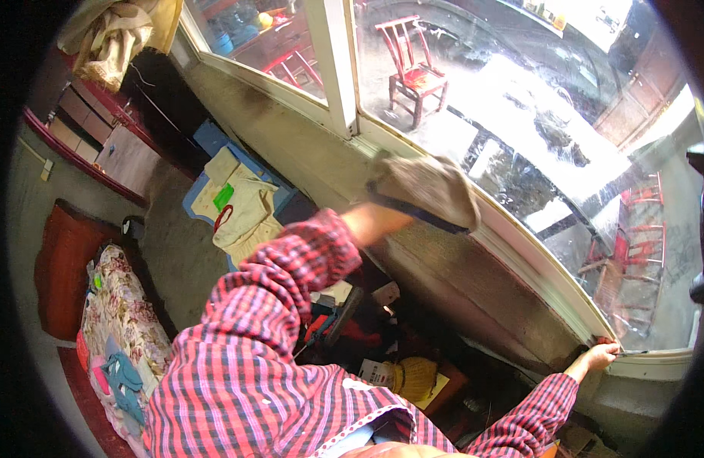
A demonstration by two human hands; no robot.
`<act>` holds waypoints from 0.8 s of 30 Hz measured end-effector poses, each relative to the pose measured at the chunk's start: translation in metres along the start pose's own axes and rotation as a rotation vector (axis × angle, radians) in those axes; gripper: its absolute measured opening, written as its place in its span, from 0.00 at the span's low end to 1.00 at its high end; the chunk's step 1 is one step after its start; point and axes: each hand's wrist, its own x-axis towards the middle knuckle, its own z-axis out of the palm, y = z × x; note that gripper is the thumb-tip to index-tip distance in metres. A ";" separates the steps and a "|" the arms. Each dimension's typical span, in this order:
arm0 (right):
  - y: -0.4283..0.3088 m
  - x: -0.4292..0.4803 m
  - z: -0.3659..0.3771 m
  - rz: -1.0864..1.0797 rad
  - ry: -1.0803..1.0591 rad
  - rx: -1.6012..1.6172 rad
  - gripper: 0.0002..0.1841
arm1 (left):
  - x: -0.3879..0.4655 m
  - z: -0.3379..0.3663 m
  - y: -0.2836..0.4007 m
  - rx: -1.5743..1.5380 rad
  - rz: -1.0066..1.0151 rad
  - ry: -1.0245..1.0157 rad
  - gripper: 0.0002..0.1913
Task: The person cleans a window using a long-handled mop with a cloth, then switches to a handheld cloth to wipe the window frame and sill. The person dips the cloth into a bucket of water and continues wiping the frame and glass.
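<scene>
My left hand (380, 222), blurred and partly hidden, holds a brown cloth item with a dark edge (429, 192) against the lower rail of the window frame (500, 229). The cloth covers the fingers. At the far right, my right hand (601, 354) grips the lower corner of the frame, its fingers curled at the edge. A thin dark piece (635, 352) sticks out beside those fingers; what it is cannot be told. Smudges and glare show on the window glass (495, 149) above both hands.
Below the sill stand a blue piece of furniture (206, 197) with pale cloths (249, 214) and a yellow woven basket (416, 378) among dark clutter. A floral-covered surface (126, 303) lies at the left. Red wooden chairs (417, 77) stand beyond the glass.
</scene>
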 end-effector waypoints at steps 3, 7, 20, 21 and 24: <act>0.001 0.000 0.001 -0.030 0.023 -0.089 0.24 | -0.033 -0.081 -0.050 0.124 -0.085 -0.115 0.07; 0.003 -0.003 -0.001 -0.041 0.002 -0.068 0.23 | -0.044 -0.120 -0.049 0.355 -0.216 -0.304 0.06; -0.001 -0.013 0.000 -0.027 -0.029 -0.122 0.24 | -0.055 -0.090 -0.080 0.094 -0.301 -0.291 0.12; 0.001 -0.014 0.000 0.027 -0.074 -0.027 0.25 | -0.051 -0.094 -0.077 0.105 -0.300 -0.282 0.12; 0.009 -0.015 0.006 -0.120 0.065 -0.256 0.26 | -0.039 -0.085 -0.057 0.131 -0.325 -0.231 0.13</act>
